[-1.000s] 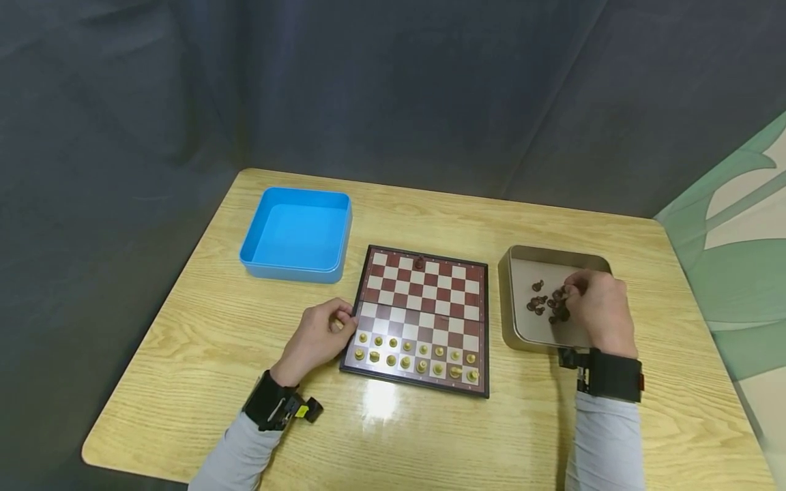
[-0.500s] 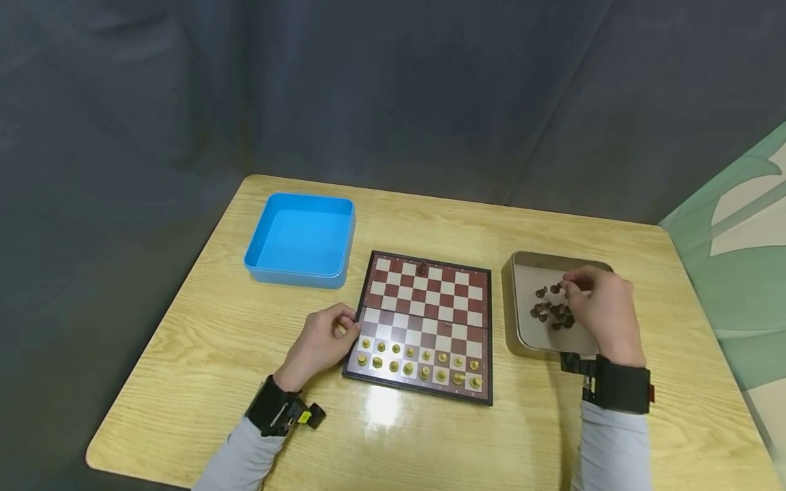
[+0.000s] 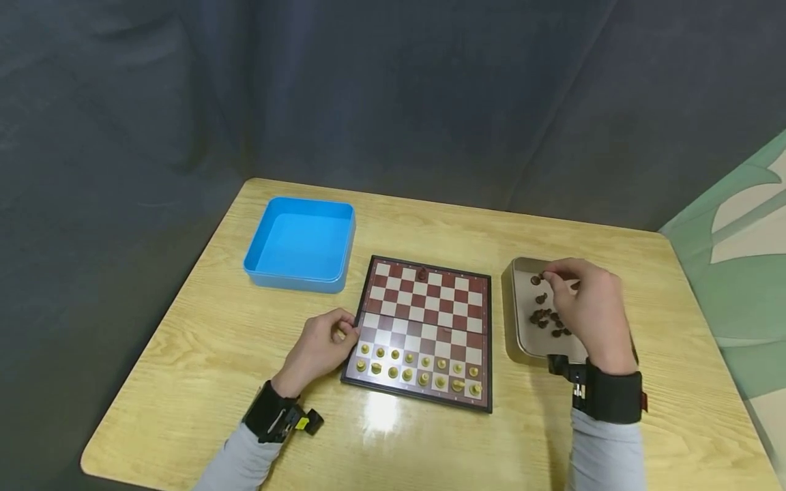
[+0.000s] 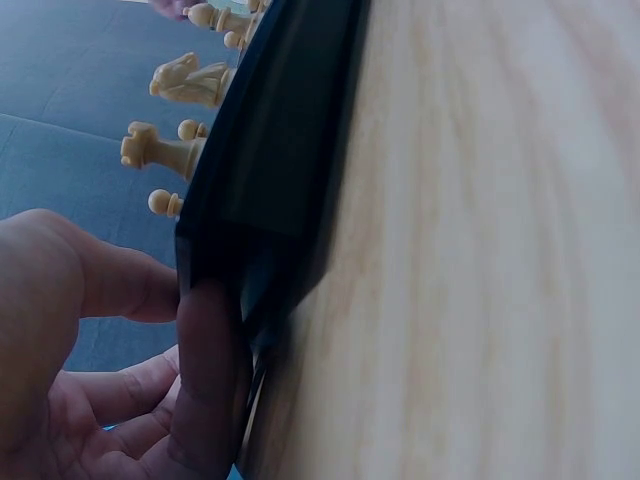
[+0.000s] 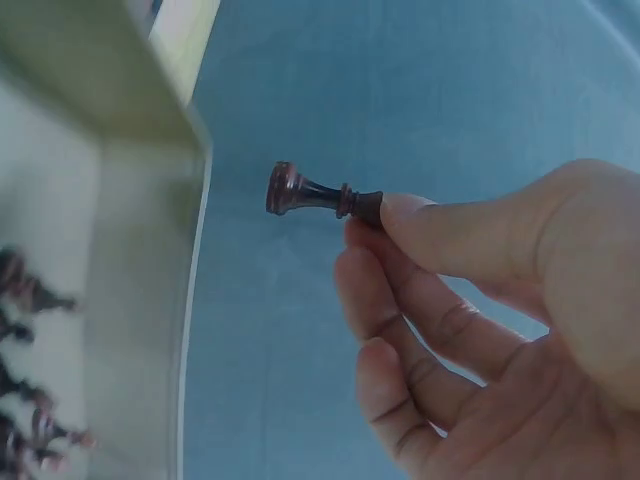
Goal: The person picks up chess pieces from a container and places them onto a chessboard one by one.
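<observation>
The bench is cut off at the head view's lower edge. Beyond the left edge of the chessboard sits a blue box; right of the chessboard, the right hand covers part of a metal tin. The left hand hides some of the chessboard's left edge, thumb and finger gripping it. The right hand's fingers pinch a dark chess piece right of the chessboard — base outward, top hidden between fingertips.

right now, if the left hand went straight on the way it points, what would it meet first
The chessboard, at its left edge: the left hand appears to touch it there, with no gap I can make out between them.
</observation>
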`<state>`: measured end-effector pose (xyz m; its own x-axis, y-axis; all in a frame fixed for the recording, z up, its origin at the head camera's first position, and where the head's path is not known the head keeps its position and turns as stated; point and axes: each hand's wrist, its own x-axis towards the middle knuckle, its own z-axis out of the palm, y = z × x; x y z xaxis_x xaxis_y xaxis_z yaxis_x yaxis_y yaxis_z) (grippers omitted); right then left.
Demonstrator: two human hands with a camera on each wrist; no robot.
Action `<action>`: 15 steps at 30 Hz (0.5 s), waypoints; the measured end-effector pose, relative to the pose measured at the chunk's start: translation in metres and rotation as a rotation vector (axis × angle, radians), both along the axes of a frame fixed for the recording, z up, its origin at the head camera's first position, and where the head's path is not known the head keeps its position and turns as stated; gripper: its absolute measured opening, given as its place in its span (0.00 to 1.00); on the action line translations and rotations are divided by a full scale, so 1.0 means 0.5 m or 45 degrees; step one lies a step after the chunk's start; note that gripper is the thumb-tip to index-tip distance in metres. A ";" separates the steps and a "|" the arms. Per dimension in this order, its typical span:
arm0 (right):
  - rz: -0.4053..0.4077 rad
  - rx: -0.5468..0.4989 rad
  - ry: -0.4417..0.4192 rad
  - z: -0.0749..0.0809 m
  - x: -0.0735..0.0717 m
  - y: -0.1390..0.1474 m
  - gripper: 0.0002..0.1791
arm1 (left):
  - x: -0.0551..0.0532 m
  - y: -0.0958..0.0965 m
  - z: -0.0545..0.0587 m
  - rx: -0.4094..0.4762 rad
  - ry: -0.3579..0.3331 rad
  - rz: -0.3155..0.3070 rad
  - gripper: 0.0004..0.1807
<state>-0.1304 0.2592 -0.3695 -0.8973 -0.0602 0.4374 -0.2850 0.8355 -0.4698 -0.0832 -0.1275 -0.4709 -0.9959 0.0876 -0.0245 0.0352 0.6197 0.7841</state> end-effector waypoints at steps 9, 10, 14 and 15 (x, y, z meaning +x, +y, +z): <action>0.190 -0.032 0.084 0.008 -0.013 -0.076 0.06 | 0.006 -0.005 -0.002 -0.016 0.018 0.007 0.03; 0.207 -0.033 0.083 0.008 -0.015 -0.084 0.06 | 0.005 -0.005 -0.002 -0.015 0.016 0.008 0.03; 0.238 -0.024 0.076 0.005 -0.026 -0.109 0.06 | 0.002 -0.003 -0.003 0.008 0.005 -0.011 0.03; 0.243 -0.021 0.074 0.004 -0.029 -0.113 0.06 | 0.001 -0.001 -0.003 0.018 0.001 -0.017 0.04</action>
<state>-0.1447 0.2026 -0.3673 -0.8435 -0.2190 0.4905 -0.4644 0.7562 -0.4610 -0.0828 -0.1281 -0.4723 -0.9946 0.1010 -0.0223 0.0440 0.6083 0.7925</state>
